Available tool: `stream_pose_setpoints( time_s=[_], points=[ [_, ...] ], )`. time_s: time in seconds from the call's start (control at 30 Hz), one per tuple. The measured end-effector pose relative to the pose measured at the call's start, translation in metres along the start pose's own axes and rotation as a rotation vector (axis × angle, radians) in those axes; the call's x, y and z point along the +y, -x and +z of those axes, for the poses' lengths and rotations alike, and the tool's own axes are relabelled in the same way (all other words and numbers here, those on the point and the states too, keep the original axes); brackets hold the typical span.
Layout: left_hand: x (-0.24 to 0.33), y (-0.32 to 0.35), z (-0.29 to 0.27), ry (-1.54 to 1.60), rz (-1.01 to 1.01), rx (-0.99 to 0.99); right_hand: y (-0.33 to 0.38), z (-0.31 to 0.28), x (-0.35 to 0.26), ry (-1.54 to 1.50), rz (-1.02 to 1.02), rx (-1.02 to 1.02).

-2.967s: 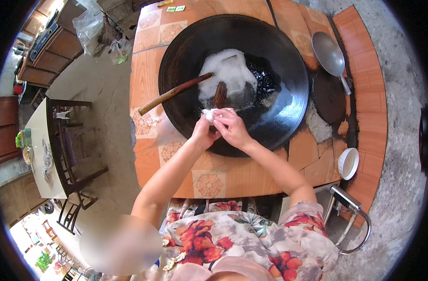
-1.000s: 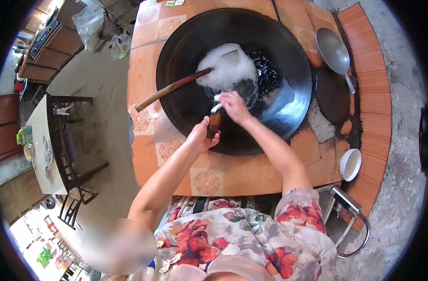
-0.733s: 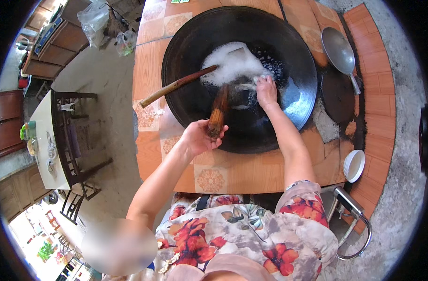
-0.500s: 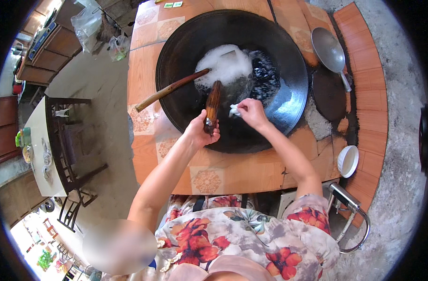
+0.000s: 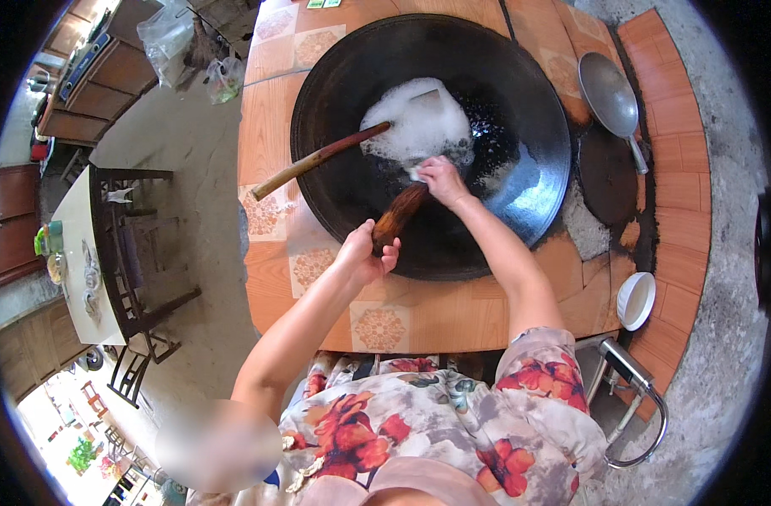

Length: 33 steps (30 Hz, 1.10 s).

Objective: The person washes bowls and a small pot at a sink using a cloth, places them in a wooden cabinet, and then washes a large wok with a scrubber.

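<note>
A big black wok is set into a tiled brick stove. White foam lies in its middle. My left hand grips the near end of a brown brush that slants down into the wok. My right hand is closed on a small white wad at the brush's far tip, beside the foam. A long wooden-handled spatula leans on the wok's left rim with its blade under the foam.
A metal ladle and a dark round lid lie on the stove to the right. A white bowl sits at the right corner. A table with chairs stands at the left, and bags at the far left.
My hands had been together at the wok's near rim. My right hand reached into the foam, drew back and now rubs at the brush tip; my left hand keeps hold of the brush.
</note>
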<state>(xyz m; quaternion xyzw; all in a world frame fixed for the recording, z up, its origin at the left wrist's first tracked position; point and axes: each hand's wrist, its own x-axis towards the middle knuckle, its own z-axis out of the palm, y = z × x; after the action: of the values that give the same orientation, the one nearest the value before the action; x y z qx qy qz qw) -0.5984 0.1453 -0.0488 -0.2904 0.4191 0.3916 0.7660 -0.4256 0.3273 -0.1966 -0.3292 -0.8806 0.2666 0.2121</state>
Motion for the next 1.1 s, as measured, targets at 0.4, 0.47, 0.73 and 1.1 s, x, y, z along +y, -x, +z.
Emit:
stream_pose_setpoints(
  time_s=[0.4,0.47,0.73,1.1],
  points=[
    [0.007,-0.014,0.012,0.156,0.016,-0.027,0.027,-0.067,-0.053,-0.112,0.347,-0.028],
    [0.007,-0.027,0.014,0.067,0.071,-0.034,0.025,-0.094,-0.116,-0.249,0.291,0.058],
    [0.011,-0.042,0.008,0.015,0.050,0.054,-0.003,-0.019,-0.084,-0.395,0.184,0.078],
    [0.014,0.014,-0.002,0.211,-0.044,-0.157,-0.004,-0.044,0.012,0.645,0.188,-0.036]
  ],
)
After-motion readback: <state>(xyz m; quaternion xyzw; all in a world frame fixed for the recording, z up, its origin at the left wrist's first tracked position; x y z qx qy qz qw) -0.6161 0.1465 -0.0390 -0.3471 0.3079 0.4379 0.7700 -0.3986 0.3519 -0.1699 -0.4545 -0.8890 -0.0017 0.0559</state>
